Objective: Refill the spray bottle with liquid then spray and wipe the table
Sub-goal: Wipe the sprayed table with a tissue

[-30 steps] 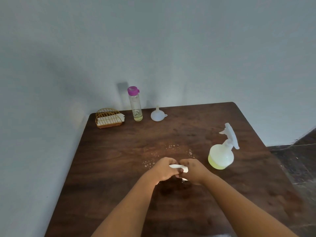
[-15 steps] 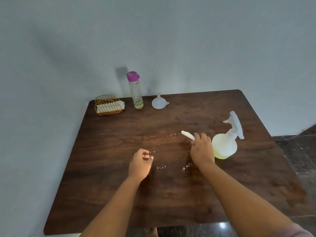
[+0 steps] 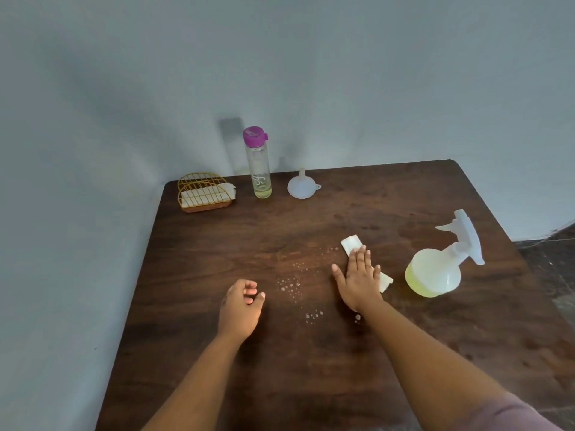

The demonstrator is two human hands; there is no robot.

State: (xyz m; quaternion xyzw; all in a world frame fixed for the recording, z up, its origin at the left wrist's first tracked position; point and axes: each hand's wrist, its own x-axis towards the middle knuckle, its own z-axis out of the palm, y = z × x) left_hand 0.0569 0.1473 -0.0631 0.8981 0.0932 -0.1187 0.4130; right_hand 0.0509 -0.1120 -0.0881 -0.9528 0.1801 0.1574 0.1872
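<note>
Dark wood table point(image 3: 217, 353), set against a pale wall. Droplets point(image 3: 291, 286) scattered on the surface between the two hands, more just toward the wrist side of the right hand.

Spray bottle point(image 3: 434, 273): upright, just to the right of the right hand, not touching it. Round translucent body, yellow liquid in the lower part, white trigger head on top.

Right hand point(image 3: 357, 281): flat, palm down, fingers extended and close together, thumb spread out to the left. Pressed onto a white tissue point(image 3: 351, 242); folded strip shows beyond the fingertips and again at the little-finger side. Tissue lies flat on the table.

Left hand point(image 3: 239, 309): to the left of the right hand, well apart from it. Fingers loosely curled inward, holding nothing, low over the table; contact cannot be told.

Far beyond both hands, at the back edge: gold wire holder point(image 3: 203, 192) with white tissues, clear tall bottle point(image 3: 259, 164) with purple cap and a little yellow liquid at the bottom, white funnel point(image 3: 301, 186) standing wide mouth down.
</note>
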